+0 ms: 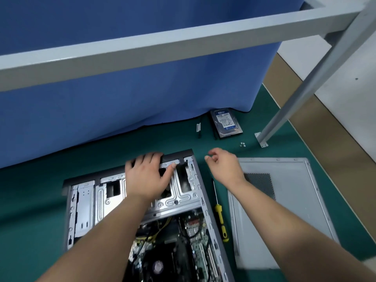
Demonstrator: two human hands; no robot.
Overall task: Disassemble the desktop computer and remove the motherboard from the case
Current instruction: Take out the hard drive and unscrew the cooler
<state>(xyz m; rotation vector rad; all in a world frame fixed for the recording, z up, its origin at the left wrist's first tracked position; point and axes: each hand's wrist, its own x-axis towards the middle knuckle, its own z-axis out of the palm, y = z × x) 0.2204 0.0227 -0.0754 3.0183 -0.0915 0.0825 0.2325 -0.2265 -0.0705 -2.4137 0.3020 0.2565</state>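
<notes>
Head view: the left hand [147, 176] lies flat on the drive cage of the open case [195, 178], fingers spread, hiding the bay beneath. The right hand [222, 165] hovers beside the case, fingers loosely curled, holding nothing. Nearer the wrists, the motherboard [195, 241] sits inside the case, partly cut off. Beyond the fingertips lies a hard drive [225, 123], its label too small to read.

1. The computer case [195, 180], grey steel, lies on its side with the open side up, left of centre.
2. The motherboard [195, 239], green, sits inside the case's near end, cables crossing it.
</notes>
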